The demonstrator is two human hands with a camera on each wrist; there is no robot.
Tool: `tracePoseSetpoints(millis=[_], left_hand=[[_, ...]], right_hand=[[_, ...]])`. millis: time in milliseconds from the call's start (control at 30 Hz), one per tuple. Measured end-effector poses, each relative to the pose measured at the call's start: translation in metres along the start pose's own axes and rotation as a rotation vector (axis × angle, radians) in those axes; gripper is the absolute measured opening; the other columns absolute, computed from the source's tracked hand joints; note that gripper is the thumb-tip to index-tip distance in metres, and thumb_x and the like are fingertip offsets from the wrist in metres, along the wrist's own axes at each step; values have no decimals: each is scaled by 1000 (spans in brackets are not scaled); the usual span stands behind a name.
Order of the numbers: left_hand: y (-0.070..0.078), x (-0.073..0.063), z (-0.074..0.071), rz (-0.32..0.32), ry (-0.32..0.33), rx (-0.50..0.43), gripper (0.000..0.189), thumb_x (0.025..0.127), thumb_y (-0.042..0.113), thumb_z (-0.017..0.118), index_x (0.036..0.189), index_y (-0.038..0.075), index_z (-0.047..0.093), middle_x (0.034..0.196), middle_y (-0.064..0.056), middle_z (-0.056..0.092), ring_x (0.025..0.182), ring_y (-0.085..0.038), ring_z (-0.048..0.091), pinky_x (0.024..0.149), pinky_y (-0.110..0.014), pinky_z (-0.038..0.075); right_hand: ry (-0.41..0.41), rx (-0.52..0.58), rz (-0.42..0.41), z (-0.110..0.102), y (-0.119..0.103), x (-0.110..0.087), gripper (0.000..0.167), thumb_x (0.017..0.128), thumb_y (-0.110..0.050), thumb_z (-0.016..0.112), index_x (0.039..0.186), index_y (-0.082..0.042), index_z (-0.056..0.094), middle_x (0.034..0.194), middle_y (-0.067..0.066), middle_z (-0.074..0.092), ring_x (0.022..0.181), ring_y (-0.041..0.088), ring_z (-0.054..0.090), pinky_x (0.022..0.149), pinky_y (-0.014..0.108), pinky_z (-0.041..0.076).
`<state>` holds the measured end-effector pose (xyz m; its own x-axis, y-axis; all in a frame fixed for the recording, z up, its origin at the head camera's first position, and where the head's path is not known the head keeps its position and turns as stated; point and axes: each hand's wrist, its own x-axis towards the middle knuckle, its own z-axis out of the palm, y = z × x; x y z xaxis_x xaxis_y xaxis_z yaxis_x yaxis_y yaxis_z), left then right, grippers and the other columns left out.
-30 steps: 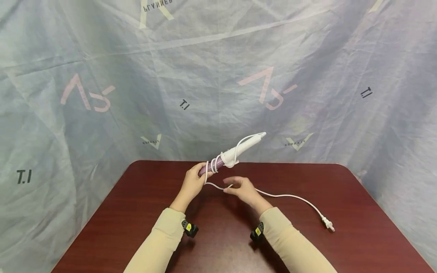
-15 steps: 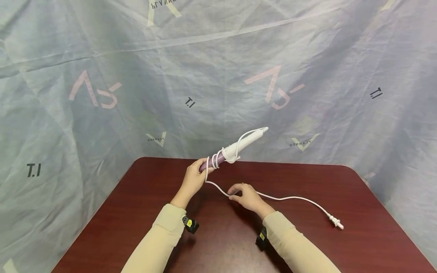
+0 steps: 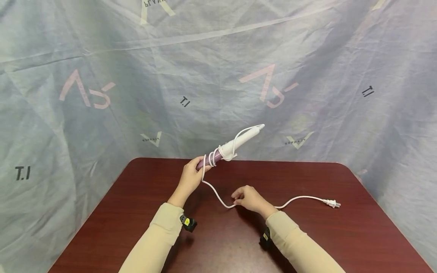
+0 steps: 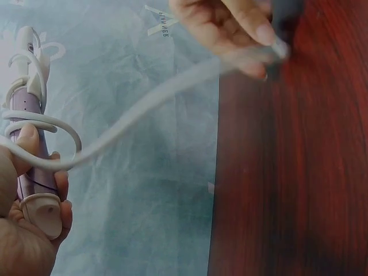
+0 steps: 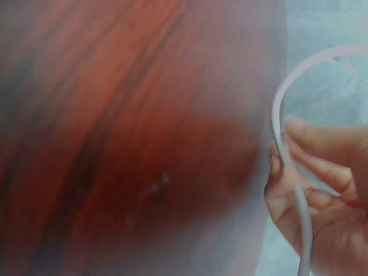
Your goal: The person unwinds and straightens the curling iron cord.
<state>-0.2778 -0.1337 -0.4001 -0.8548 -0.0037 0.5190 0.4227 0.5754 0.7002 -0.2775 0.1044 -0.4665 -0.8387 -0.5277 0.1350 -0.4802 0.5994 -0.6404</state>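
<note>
A curling iron (image 3: 241,139) with a white handle and purple barrel is held up, tilted, over the far part of the table. My left hand (image 3: 189,176) grips its purple barrel near the pale end cap (image 4: 45,215). White cord (image 3: 214,190) loops round the barrel several times, with one turn passing by the left thumb. From there it sags down to my right hand (image 3: 252,199), which pinches it between thumb and fingers, low over the table. In the right wrist view the cord bends past the fingertips (image 5: 282,183). Beyond the hand it runs to a two-prong plug (image 3: 331,203).
Under both hands is a dark red wooden table (image 3: 218,242) with rounded far corners. A grey printed cloth (image 3: 218,87) hangs behind it and at its sides. Each wrist wears a small black camera, one showing at the left wrist (image 3: 189,223).
My right hand has slid slightly right and nearer to me along the cord, lengthening the sagging stretch between the hands. The plug has swung farther back and points right. The left hand keeps its grip.
</note>
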Motion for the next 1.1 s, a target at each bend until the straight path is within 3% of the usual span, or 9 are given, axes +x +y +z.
tracePoseSetpoints(millis=[100, 233, 400, 500, 633, 833, 933, 1100], left_hand=[[-2, 1, 0, -10, 7, 1, 34, 84, 17, 74, 113, 0, 66, 107, -17, 69, 91, -28, 61, 81, -42, 48], [-6, -1, -1, -14, 2, 1, 34, 85, 17, 74, 113, 0, 65, 107, -18, 68, 91, -29, 61, 82, -43, 48], [-10, -2, -1, -17, -4, -12, 36, 85, 16, 74, 114, -2, 65, 106, -19, 68, 91, -30, 61, 82, -44, 48], [-13, -3, 0, -4, 1, -13, 36, 83, 16, 74, 114, -2, 65, 105, -19, 69, 90, -30, 61, 81, -44, 49], [-16, -5, 3, 43, -15, 18, 32, 82, 16, 74, 109, 0, 66, 104, -18, 69, 92, -31, 63, 82, -46, 49], [-20, -17, 9, 65, -78, 56, 32, 83, 16, 74, 110, 0, 66, 106, -17, 68, 96, -30, 64, 84, -45, 50], [-19, -23, 13, 88, -108, 50, 34, 82, 15, 75, 112, 0, 66, 107, -16, 68, 94, -27, 63, 82, -44, 50], [-16, -28, 17, 125, -174, 27, 34, 81, 14, 75, 112, 3, 66, 109, -13, 69, 97, -25, 63, 86, -43, 50]], right_hand=[[-72, -32, 30, -11, -5, -7, 4, 78, -3, 76, 82, -4, 76, 81, 4, 73, 75, 11, 62, 67, 25, 49], [-212, -41, -51, -30, -13, -18, 4, 76, -8, 79, 74, -8, 76, 72, -3, 71, 67, 3, 54, 62, 21, 46], [-332, 99, -174, -58, -17, -34, 6, 79, -16, 78, 79, -10, 76, 73, -4, 70, 65, 0, 52, 60, 18, 45], [-331, 203, -245, -76, -19, -39, 8, 83, -18, 75, 83, -10, 75, 75, -1, 69, 68, 2, 53, 61, 18, 45], [-203, 334, -266, -101, -31, -42, 11, 88, -15, 70, 87, -4, 72, 79, -1, 68, 74, 4, 56, 68, 22, 48], [144, 548, -164, -133, -51, -34, 14, 94, -9, 61, 91, 4, 65, 70, -8, 56, 65, 5, 48, 61, 23, 41], [293, 632, -115, -145, -55, -28, 13, 97, -12, 58, 91, -3, 67, 68, -6, 52, 61, 7, 41, 58, 23, 36], [439, 701, 15, -158, -50, -24, 14, 98, -20, 58, 88, -19, 68, 72, -9, 58, 66, 7, 46, 58, 19, 40]])
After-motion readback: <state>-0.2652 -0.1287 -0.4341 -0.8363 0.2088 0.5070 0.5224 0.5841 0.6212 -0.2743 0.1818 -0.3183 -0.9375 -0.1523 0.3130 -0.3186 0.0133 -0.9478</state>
